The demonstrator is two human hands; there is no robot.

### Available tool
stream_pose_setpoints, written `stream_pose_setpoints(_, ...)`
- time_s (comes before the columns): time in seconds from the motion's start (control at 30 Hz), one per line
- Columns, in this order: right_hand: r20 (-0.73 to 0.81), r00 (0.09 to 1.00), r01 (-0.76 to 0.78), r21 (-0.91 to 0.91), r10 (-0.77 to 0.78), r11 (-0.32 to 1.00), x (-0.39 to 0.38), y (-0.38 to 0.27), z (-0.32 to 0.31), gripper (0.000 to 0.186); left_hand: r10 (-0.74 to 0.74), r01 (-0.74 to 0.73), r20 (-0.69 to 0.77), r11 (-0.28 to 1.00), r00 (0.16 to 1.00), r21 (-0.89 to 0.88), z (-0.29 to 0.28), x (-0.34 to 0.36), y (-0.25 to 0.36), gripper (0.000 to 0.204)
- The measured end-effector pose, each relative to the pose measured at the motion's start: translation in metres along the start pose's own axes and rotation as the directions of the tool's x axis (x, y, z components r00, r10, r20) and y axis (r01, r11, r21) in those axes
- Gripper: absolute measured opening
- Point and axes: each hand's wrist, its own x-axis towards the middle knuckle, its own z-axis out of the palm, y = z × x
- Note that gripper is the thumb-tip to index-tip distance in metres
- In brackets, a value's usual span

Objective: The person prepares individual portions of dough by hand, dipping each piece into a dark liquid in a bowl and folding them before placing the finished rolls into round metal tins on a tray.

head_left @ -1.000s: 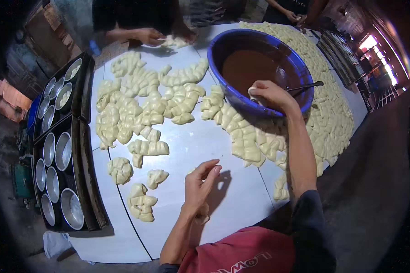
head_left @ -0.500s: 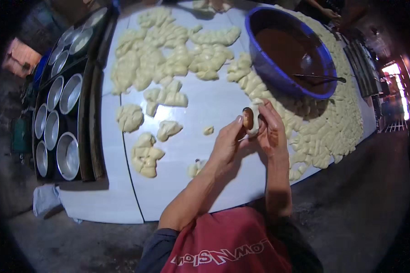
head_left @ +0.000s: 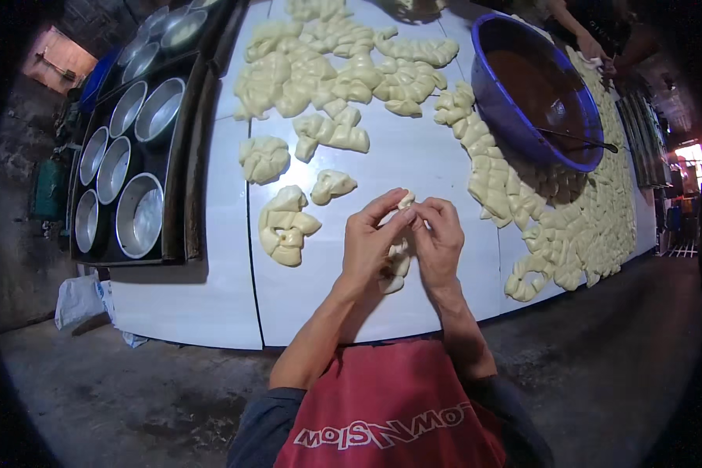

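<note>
Near the front of the white table, my left hand (head_left: 369,243) and my right hand (head_left: 439,248) meet with their fingertips pinched together. A small piece of pale dough (head_left: 406,200) shows between the fingers, its edge gripped from both sides. How much of it lies behind the hands is hidden. Just below, several dough pieces (head_left: 396,279) rest on the table between my wrists, partly covered by the left hand. To the left are a loose dough lump (head_left: 333,187) and a ring-like dough cluster (head_left: 286,226).
A blue-purple basin (head_left: 487,90) of brown filling (head_left: 534,86) holds a long-handled utensil (head_left: 577,140). Cut dough pieces (head_left: 585,226) cover the right side; more dough (head_left: 288,74) spreads across the back. Round metal tins (head_left: 140,216) fill dark trays at left. A co-worker's arm (head_left: 576,31) reaches in at far right.
My hands have come left and nearer to me. The brown filling seen on the held dough is now out of sight, and the fingers pinch the dough edge. The whole view has shifted.
</note>
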Motion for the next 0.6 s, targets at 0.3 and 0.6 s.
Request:
stream_pose_setpoints(0.3,0.465,0.795,-0.605,0.570,0.389,0.556,-0.009,-0.019,-0.014,0.032,-0.298,0.327,0.249,0.941,0.921,-0.084,-0.036,0.018,0.020,0.034)
stream_pose_setpoints(0.6,-0.099,0.990,0.129,0.359,-0.100,0.924,-0.021,-0.005,0.016,0.032,-0.155,0.184,0.317,0.981,0.936,-0.063,-0.039,-0.010,0.021,0.032)
